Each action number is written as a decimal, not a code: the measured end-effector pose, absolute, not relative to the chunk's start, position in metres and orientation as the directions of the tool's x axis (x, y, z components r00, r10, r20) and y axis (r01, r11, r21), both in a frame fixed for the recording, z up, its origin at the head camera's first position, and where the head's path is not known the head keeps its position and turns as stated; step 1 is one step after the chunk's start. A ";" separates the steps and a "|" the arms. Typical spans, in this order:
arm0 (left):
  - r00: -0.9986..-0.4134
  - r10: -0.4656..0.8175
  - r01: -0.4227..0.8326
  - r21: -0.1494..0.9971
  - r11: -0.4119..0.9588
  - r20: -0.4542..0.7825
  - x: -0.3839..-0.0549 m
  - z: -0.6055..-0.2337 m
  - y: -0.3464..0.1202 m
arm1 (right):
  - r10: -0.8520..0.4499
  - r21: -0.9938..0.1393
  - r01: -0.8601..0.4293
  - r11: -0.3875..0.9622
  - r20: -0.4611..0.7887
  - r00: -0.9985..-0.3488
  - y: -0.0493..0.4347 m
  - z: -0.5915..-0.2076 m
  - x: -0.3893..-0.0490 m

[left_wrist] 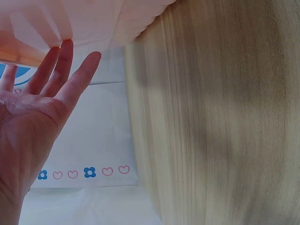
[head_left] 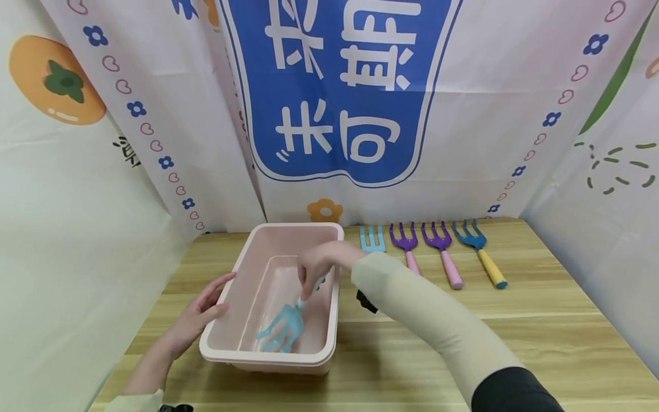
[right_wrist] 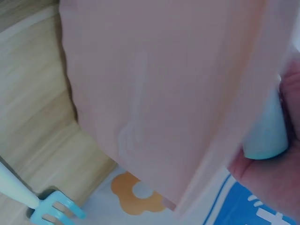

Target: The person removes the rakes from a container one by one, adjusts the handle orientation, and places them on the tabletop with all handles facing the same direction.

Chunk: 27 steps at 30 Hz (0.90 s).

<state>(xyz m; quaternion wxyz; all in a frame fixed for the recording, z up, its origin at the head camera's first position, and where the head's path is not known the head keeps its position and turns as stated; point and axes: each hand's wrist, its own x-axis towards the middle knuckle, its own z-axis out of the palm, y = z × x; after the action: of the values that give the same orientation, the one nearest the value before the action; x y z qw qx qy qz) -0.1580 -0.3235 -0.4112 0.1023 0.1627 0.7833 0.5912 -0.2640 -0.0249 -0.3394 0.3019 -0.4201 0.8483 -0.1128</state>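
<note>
A light pink plastic bin (head_left: 334,320) stands on the wooden table, left of the middle. My right hand (head_left: 315,264) reaches over its right wall and grips the pale handle of a light blue garden hand fork (head_left: 290,323). The fork's tines point down and toward me, low inside the bin. In the right wrist view the bin's outer wall hides most of the fork; only the handle's end (right_wrist: 267,136) shows against the palm. My left hand (head_left: 198,315) rests at the bin's left rim, and the left wrist view shows its straight fingers (left_wrist: 77,77) against the outer wall.
Along the table's back edge, right of the bin, lie another light blue fork (head_left: 373,239), two purple forks with pink handles (head_left: 451,269) and a blue fork with a yellow handle (head_left: 492,269). A printed cloth (head_left: 473,143) hangs behind the table (head_left: 515,326).
</note>
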 end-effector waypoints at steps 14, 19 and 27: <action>-0.928 0.371 0.141 0.958 0.249 0.040 -0.157 -0.411 -0.322 | -0.869 -0.588 -0.653 0.478 -0.207 -0.450 0.019 -0.307 -0.266; -0.929 0.367 0.134 0.960 0.247 0.035 -0.158 -0.411 -0.322 | -0.850 -0.637 -0.609 0.473 -0.146 -0.507 0.043 -0.302 -0.266; -0.933 0.359 0.133 0.958 0.253 0.035 -0.157 -0.412 -0.322 | -0.828 -0.690 -0.589 0.421 -0.026 -0.561 0.082 -0.297 -0.260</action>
<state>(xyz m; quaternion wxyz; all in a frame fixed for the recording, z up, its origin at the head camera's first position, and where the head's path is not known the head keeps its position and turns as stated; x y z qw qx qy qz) -0.1566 -0.3217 -0.4116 0.0954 0.1565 0.7856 0.5909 -0.2600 0.0823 -0.2974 0.1848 -0.4308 0.8223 -0.3226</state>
